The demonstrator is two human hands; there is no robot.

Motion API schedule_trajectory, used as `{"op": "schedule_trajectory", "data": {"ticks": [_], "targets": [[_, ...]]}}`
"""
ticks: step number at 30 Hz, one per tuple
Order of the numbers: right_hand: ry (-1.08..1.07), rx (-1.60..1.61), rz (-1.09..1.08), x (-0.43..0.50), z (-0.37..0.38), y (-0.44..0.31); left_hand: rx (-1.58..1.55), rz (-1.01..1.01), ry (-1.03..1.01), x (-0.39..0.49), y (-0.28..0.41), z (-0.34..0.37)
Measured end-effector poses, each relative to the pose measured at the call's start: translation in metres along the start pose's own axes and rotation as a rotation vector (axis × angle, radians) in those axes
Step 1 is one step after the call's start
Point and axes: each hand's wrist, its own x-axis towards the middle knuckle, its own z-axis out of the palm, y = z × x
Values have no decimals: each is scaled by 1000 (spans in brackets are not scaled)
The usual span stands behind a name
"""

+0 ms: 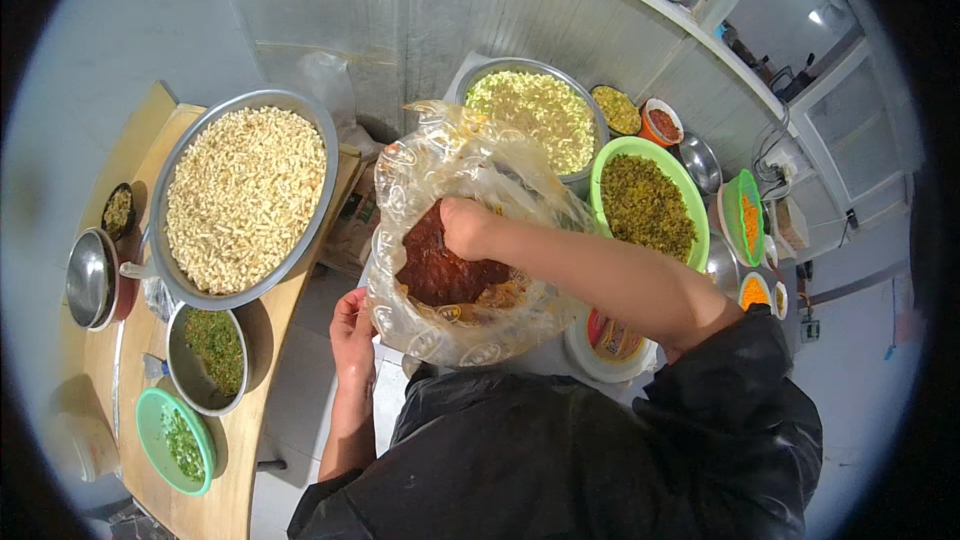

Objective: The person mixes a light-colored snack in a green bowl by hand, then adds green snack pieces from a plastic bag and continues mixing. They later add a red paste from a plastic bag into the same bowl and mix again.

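A large clear plastic bag [457, 337] with printed marks stands with its mouth folded open before me. Dark red paste [431, 270] fills its inside, and orange-stained film clings around the paste. My right hand [466, 229] reaches into the bag from the right, curled, with its fingertips down at the paste; whether it grips a tool there is hidden. At the bag's left side, my left hand [352, 330] pinches the edge of the film between thumb and fingers.
Left, a wooden table [255, 390] bears a metal basin [247, 195] of pale chopped pieces, a metal pot [206, 356] and a green bowl [176, 442]. Behind the bag is a metal basin [532, 112] of chopped vegetable. Right are a green basin [649, 202] and a lidded tub [611, 345].
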Motion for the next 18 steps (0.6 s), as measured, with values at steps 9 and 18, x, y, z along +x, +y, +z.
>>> {"op": "schedule_trajectory", "data": {"ticks": [9,18], "targets": [[424,248,-195,42,72,24,25,15,-102,71,8,15],[158,112,-144,-49,18,-1,183,279,-123,112,-2,39]]}}
